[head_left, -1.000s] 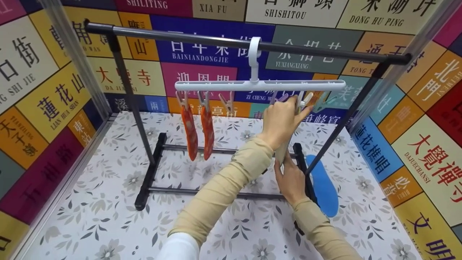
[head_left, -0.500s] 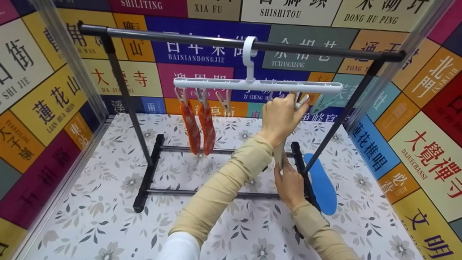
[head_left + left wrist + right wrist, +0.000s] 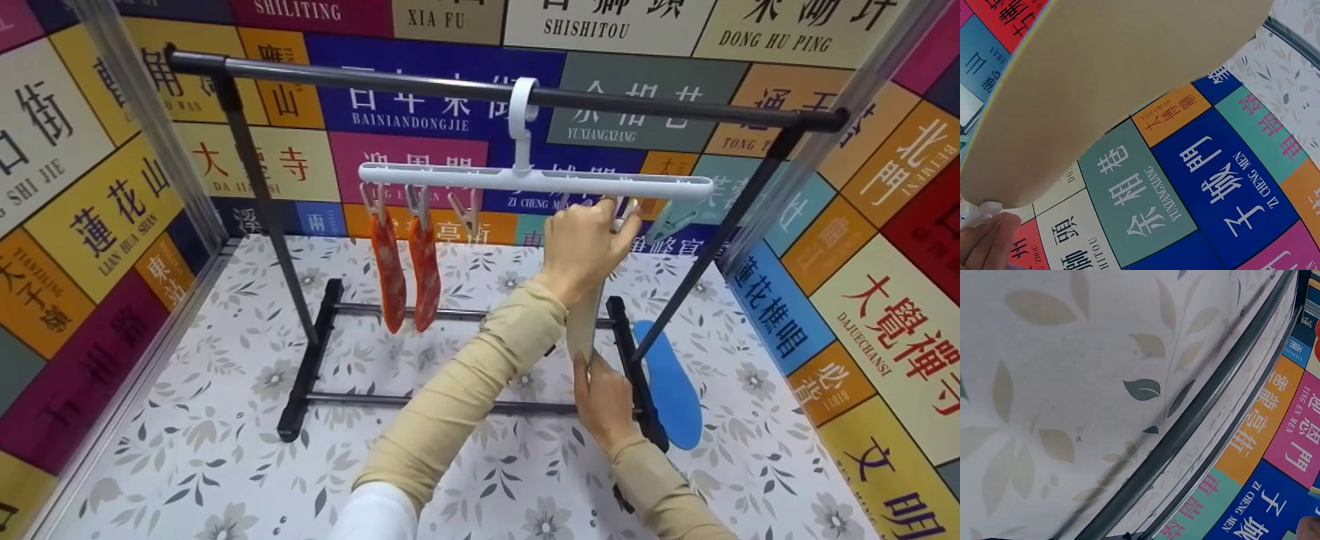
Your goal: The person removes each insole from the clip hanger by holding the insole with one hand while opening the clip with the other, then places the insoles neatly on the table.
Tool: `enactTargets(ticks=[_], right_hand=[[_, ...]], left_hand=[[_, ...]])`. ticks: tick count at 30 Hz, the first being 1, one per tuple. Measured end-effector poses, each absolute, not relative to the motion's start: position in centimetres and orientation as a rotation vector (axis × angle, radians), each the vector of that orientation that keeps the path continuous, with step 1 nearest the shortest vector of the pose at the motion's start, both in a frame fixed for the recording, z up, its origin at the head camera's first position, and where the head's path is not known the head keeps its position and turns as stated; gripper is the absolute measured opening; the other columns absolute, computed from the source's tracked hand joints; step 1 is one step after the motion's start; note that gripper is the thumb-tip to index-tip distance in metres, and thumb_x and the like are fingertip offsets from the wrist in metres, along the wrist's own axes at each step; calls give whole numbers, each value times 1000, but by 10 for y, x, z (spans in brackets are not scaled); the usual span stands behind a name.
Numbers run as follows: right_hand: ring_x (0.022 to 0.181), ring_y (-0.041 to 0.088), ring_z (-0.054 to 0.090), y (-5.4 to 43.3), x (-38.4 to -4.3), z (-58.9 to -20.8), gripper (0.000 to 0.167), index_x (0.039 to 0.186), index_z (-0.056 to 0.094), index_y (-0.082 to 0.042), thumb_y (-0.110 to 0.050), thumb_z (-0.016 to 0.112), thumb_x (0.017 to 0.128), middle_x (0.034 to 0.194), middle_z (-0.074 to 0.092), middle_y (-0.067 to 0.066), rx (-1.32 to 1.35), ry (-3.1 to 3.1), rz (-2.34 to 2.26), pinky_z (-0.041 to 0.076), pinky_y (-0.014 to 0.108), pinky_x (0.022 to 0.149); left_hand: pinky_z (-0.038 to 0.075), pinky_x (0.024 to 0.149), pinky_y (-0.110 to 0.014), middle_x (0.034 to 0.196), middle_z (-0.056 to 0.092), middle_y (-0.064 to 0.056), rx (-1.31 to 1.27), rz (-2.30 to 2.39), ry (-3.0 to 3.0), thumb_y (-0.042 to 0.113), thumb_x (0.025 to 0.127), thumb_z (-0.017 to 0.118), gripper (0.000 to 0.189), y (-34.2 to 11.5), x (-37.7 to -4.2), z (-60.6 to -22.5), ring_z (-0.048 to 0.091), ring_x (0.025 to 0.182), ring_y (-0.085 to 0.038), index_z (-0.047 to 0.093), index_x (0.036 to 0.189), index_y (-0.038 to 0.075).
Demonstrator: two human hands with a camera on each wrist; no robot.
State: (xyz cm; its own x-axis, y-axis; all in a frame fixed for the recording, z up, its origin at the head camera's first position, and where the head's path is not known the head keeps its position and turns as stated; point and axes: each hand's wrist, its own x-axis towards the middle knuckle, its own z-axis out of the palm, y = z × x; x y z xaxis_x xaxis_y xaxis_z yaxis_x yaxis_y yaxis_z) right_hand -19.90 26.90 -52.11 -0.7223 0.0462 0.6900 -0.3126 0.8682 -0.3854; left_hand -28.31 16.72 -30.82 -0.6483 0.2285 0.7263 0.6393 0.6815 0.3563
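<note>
A beige insole (image 3: 582, 330) hangs upright below the white hanger (image 3: 465, 178). At its upper end my left hand (image 3: 583, 247) pinches a white clothespin (image 3: 988, 211), mostly hidden by the fingers in the head view. The insole's broad face (image 3: 1123, 67) fills the upper part of the left wrist view. Lower down, my right hand (image 3: 606, 401) pinches the insole's bottom end between thumb and fingers. Two orange insoles (image 3: 387, 277) hang from clothespins on the hanger's left part. Only a fingertip (image 3: 1309, 530) of the right hand shows in the right wrist view.
A black metal rack (image 3: 300, 80) carries the hanger on its top bar. Its lower bars (image 3: 1185, 422) cross above the floral surface (image 3: 202, 442). Unused clothespins hang at the hanger's middle and right, one of them green (image 3: 673, 217). A blue insole (image 3: 675, 390) lies by the rack's right foot.
My right hand has slid slightly down along the beige insole, baring more of its lower part. The left hand stays at the clothespin. The hanging orange insoles sway a little.
</note>
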Motion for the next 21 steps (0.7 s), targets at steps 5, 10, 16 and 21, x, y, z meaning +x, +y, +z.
enactTargets(ticks=[5,10,16,21], right_hand=[[46,25,53,271,-186,-523,14,87,64,3,-6,58,95,59,56,10,201,-2298,623,44,44,46],[46,20,50,275,-168,-536,16,76,59,-6,-5,61,92,56,51,4,218,-2319,613,42,41,45],[44,22,48,279,-152,-553,24,67,52,-9,-3,63,88,53,49,2,214,-2305,592,40,41,43],[44,20,49,282,-146,-557,19,70,57,-8,-3,65,87,54,55,5,193,-2311,591,40,40,43]], left_hand=[[26,44,-20,51,40,8,-669,-819,-2215,41,97,58,35,168,-283,-309,37,45,-6,66,75,16],[28,44,-21,51,44,8,-678,-831,-2198,42,96,61,34,167,-283,-311,40,44,-6,65,76,15],[26,43,-20,53,44,7,-730,-856,-2167,42,95,62,32,164,-285,-317,37,44,-6,64,81,14],[34,44,-22,55,47,7,-746,-856,-2136,42,95,62,30,161,-287,-325,39,44,-6,66,93,12]])
